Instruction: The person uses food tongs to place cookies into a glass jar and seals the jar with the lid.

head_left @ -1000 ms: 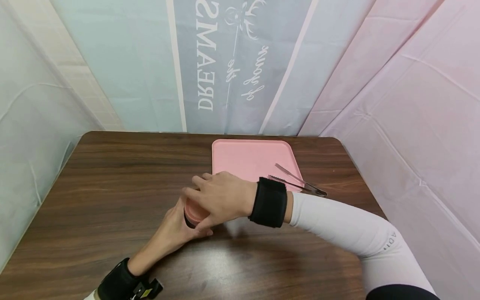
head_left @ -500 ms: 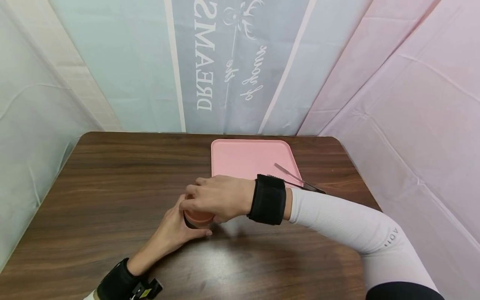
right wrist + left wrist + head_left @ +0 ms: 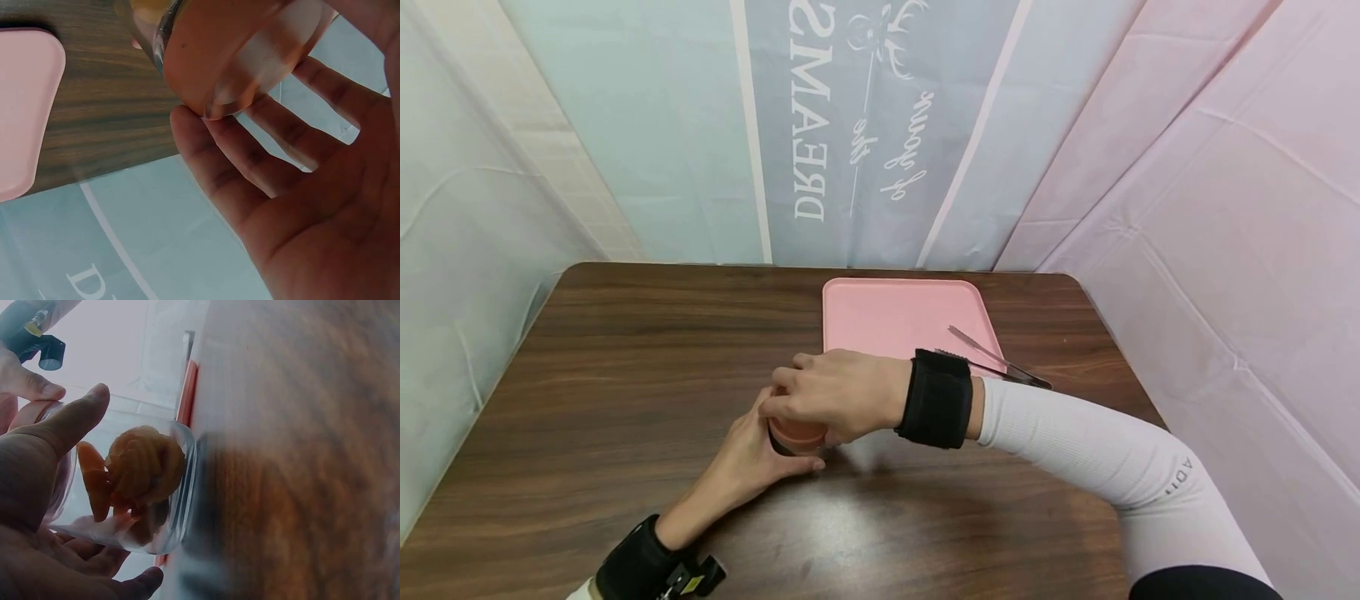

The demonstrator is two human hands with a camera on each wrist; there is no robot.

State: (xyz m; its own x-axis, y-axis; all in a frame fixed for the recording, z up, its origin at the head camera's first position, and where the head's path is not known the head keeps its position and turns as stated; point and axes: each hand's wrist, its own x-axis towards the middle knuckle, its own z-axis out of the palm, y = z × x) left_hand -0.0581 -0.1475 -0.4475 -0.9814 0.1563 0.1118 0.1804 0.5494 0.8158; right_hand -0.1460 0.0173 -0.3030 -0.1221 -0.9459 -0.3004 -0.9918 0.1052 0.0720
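A small clear glass jar (image 3: 795, 437) with a pink lid stands on the brown wooden table (image 3: 625, 375), just in front of the tray. My left hand (image 3: 767, 450) wraps round the jar's body from the near side. My right hand (image 3: 805, 408) lies over the top, fingers curled round the pink lid (image 3: 237, 56). In the left wrist view the jar (image 3: 147, 481) holds orange-brown twisted pieces, with my thumb (image 3: 62, 428) against the glass. The right wrist view shows my right hand's fingers (image 3: 250, 169) round the lid's rim.
A pink tray (image 3: 887, 312) lies behind the jar, toward the table's far edge. Metal tongs (image 3: 996, 364) rest on its right rim, partly behind my right wrist. Cloth backdrops close in the table on the left, back and right.
My right hand has settled lower over the lid and turned a little. The jar and my left hand stay where they were.
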